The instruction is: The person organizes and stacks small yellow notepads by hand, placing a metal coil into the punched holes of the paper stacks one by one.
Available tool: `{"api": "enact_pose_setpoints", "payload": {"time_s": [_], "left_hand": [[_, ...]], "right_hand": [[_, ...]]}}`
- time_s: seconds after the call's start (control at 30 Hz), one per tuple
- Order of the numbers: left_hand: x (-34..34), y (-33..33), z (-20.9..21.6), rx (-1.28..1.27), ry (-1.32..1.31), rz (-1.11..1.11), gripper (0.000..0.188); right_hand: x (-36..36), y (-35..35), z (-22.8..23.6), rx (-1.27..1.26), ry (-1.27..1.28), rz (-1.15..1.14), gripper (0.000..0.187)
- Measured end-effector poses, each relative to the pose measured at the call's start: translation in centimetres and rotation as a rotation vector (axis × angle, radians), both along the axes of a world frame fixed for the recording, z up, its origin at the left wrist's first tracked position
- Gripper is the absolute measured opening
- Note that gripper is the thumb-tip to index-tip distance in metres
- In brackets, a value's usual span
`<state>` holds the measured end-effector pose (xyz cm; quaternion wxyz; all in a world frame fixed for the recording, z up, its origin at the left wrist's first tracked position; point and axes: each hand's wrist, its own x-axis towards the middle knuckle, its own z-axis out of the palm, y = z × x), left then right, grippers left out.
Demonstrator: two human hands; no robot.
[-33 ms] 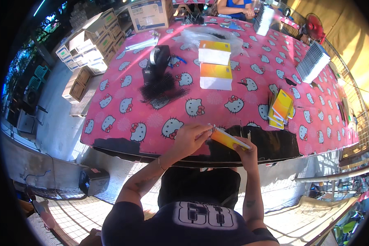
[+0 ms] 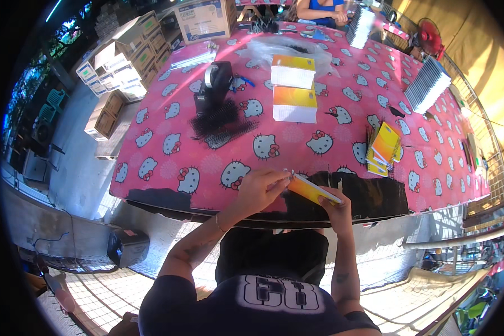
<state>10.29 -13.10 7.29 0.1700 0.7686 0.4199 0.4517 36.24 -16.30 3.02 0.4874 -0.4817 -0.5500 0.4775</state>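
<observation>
A thin yellow-orange notebook [image 2: 309,190] is tilted above the near edge of the table. My right hand [image 2: 339,209] grips its right end, the thumb lying over the cover. At the other end, the fingertips of my left hand [image 2: 257,187] are pinched together by the notebook's corner; whatever is between them is too small to make out. Farther right lies a loose pile of yellow spiral notebooks [image 2: 386,143]. Beyond my hands, two stacks of yellow-covered notebooks or pads [image 2: 295,97] stand one behind the other. Black binding coils [image 2: 223,126] lie heaped on the left.
The table [image 2: 285,147] wears a pink cat-print cover, with torn dark patches along its near edge. A black device holding a roll [image 2: 214,84], clear plastic [image 2: 257,50], and upright notebook stacks [image 2: 427,85] stand farther off. Cartons [image 2: 131,56] line the left. Another person [image 2: 322,12] sits across.
</observation>
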Motion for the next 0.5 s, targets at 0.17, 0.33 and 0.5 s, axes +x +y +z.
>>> {"api": "enact_pose_setpoints", "payload": {"time_s": [0.17,0.33,0.5], "left_hand": [[-0.4,1.3,-0.3,-0.225,0.119,-0.031,0.019],[-1.6,2.5,-0.1,-0.101,0.019,-0.16,0.024],[-0.9,4.2,0.1,-0.16,0.471,-0.441,0.026]], "right_hand": [[-0.2,-0.1,0.5,0.0,0.01,-0.013,0.023],[-0.6,-0.1,0.6,0.021,-0.057,0.033,0.023],[0.5,-1.3,0.9,0.094,-0.078,-0.015,0.026]]}}
